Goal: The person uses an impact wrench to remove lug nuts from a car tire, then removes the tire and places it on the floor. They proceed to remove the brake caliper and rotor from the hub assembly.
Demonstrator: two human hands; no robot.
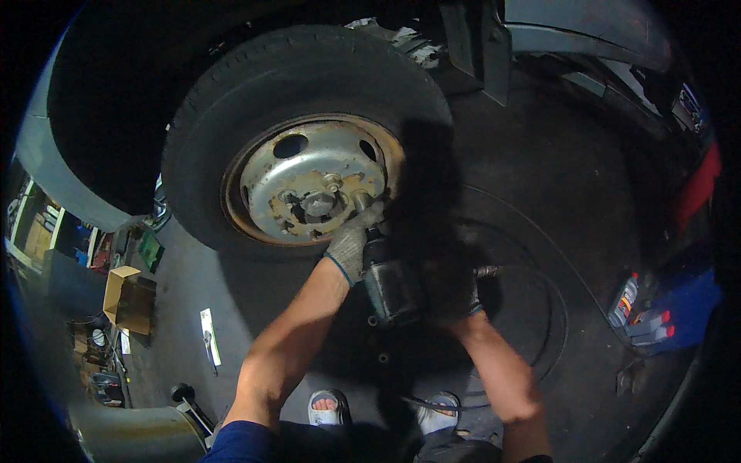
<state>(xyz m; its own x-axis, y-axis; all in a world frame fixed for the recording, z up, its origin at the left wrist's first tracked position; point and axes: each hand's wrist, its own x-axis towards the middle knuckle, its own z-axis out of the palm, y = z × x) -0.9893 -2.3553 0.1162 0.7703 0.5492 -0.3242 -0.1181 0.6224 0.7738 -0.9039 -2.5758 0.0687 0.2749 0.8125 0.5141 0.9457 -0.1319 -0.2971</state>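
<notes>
A large tyre [309, 62] surrounds a silver, rust-stained steel wheel [270, 174] with round holes and a hub [318, 204] in the middle. My left hand [350, 245], in a pale knitted glove, is closed round the front of a dark impact wrench [395, 292]. The wrench's socket [362, 202] reaches the bolt circle at the right of the hub. My right hand [472, 297] is at the wrench's rear grip, mostly lost in deep shadow. Beside it a metal fitting [486, 272] sticks out. Two nuts [373, 320] lie on the floor below the wrench.
A thin air hose [567, 316] curves over the dark floor at the right. Several bottles [624, 301] lie near a blue object at the far right. On the left are an open cardboard box [130, 301], a white strip [210, 337] and a metal cylinder [135, 434].
</notes>
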